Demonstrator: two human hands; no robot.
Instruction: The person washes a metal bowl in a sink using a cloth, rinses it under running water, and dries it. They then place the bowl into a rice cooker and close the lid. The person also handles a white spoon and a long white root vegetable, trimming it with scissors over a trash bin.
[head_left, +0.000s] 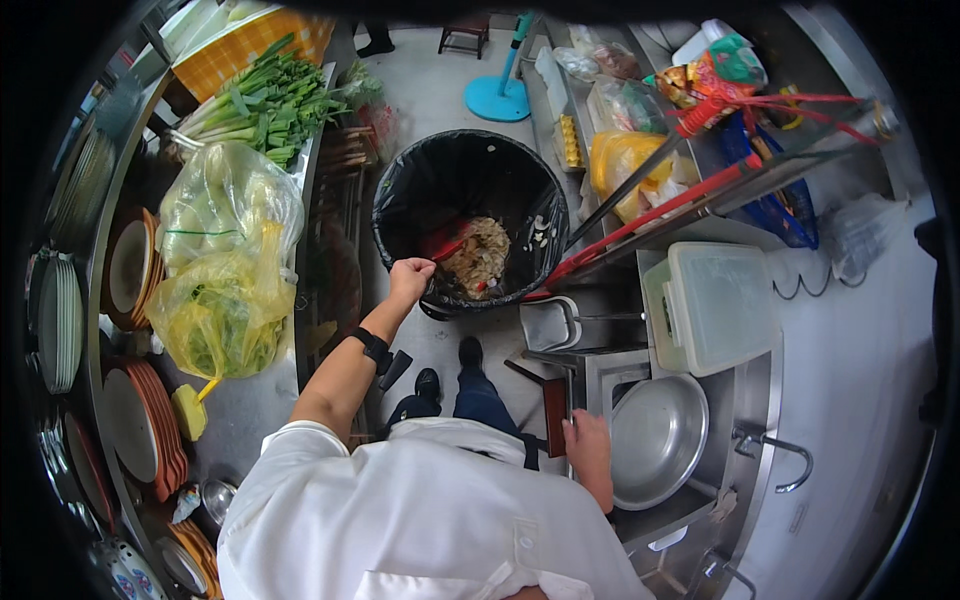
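My left hand (411, 279) is at the near left rim of a large round bin (555, 187) lined with a black plastic bag. Its fingers are pinched together beside a blurred red object (444, 240) in the bin; whether they grip it is unclear. Pale, wet-looking food waste (484, 251) lies inside, to the right of the red object, with small white scraps (538, 231) farther right. My right hand (589, 444) is low, at the edge of the steel sink unit, its fingers loosely bent and nothing visible in them. A large steel basin (660, 442) is just to its right.
Bagged vegetables (217, 315) and green onions (270, 112) cover the left steel counter, above stacked plates (135, 427). Red-wrapped poles (660, 202) slant from the bin's right side over the right counter. A lidded plastic container (724, 307), a faucet (787, 450) and a blue round stand (496, 97) surround the aisle.
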